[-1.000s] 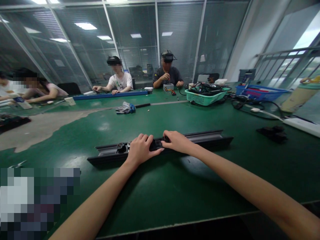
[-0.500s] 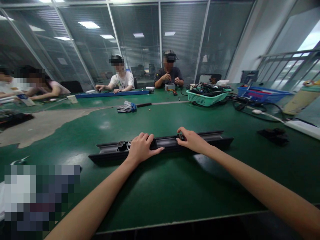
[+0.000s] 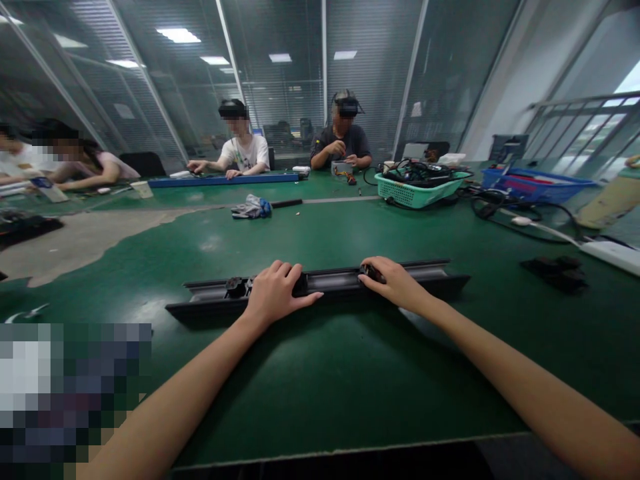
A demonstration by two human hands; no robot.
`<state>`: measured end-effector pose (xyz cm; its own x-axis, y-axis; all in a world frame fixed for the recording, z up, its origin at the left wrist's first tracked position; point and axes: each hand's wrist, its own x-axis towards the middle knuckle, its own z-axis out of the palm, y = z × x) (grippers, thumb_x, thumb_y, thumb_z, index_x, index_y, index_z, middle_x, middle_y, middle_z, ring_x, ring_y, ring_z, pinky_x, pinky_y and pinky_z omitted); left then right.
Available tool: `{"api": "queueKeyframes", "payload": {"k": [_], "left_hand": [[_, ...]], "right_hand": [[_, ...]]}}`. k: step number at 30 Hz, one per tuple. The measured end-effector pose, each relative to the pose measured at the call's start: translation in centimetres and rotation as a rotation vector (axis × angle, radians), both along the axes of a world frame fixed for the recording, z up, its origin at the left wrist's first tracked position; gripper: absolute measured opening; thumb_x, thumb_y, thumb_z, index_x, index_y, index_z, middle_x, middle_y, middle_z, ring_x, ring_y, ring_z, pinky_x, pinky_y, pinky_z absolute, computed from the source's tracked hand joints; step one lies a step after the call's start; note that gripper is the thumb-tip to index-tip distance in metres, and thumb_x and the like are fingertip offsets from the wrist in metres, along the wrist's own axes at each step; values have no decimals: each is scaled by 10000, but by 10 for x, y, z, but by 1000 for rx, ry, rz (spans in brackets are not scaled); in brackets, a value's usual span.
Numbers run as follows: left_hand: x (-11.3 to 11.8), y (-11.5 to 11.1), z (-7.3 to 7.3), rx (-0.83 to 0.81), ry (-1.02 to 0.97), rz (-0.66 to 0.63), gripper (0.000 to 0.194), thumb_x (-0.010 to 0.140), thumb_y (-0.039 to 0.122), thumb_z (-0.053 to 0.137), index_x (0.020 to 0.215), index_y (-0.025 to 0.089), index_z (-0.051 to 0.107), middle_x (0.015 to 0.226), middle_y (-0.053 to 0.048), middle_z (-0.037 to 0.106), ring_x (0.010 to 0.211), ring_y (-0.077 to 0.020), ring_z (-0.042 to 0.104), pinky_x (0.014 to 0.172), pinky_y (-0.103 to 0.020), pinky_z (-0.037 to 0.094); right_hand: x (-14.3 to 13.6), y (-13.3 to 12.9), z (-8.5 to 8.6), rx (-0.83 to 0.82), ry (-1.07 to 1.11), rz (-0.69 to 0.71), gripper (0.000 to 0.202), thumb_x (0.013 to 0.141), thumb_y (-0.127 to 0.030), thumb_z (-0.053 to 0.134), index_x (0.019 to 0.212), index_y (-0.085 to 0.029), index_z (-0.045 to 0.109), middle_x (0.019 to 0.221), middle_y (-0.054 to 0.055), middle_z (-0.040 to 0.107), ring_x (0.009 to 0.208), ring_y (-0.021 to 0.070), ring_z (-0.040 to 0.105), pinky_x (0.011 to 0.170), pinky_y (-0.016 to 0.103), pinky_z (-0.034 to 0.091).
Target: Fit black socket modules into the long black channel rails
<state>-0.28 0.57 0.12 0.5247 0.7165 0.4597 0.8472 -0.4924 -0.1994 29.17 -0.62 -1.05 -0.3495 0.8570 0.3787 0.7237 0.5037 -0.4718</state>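
Note:
A long black channel-shaped rail (image 3: 330, 279) lies across the green table in front of me, its hollow facing up. My left hand (image 3: 276, 288) is wrapped over the rail left of its middle, thumb along the near wall. Just left of that hand, a small dark mechanical part (image 3: 234, 287) sits in the channel. Further right, my right hand (image 3: 393, 280) pinches a small black part (image 3: 371, 272) at the channel. Its underside is hidden, so I cannot tell whether it touches the channel floor.
Dark parts (image 3: 555, 273) lie to the right, near a white power strip (image 3: 613, 257). A green basket (image 3: 420, 193) of cables and a blue basket (image 3: 540, 187) stand farther back. Grey-blue gloves (image 3: 251, 207) lie mid-table. Several people sit beyond; one is near a long blue bar (image 3: 225, 181).
The rail's left end sits slightly further left, and my left hand has shifted left with it. My right hand has moved a little right, fingers closer around the small black part.

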Motion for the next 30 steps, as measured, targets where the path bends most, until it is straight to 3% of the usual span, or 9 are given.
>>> {"api": "queueKeyframes", "payload": {"k": [6, 20, 30], "left_hand": [[-1, 1, -1, 3, 10, 1, 654, 850, 782, 414, 1009, 183, 623, 943, -114, 660, 915, -269, 576, 707, -349, 439], [-1, 2, -1, 6, 17, -5, 652, 861, 776, 399, 1020, 181, 614, 942, -113, 659, 916, -267, 575, 717, -351, 432], [-1, 2, -1, 1, 1, -9, 642, 855, 774, 416, 1014, 186, 619, 937, -113, 661, 911, -269, 573, 711, -351, 429]], "right_hand": [[8, -3, 1, 11, -28, -67, 279, 927, -397, 508, 1093, -184, 579, 1083, 112, 644, 1012, 238, 583, 900, 369, 440], [21, 1, 0, 20, -77, -185, 274, 906, -455, 521, 988, -197, 563, 923, 70, 645, 810, 198, 583, 722, 310, 424], [31, 6, 2, 15, -194, -275, 218, 864, -417, 525, 916, -205, 526, 912, 80, 632, 852, 220, 569, 742, 323, 417]]}}
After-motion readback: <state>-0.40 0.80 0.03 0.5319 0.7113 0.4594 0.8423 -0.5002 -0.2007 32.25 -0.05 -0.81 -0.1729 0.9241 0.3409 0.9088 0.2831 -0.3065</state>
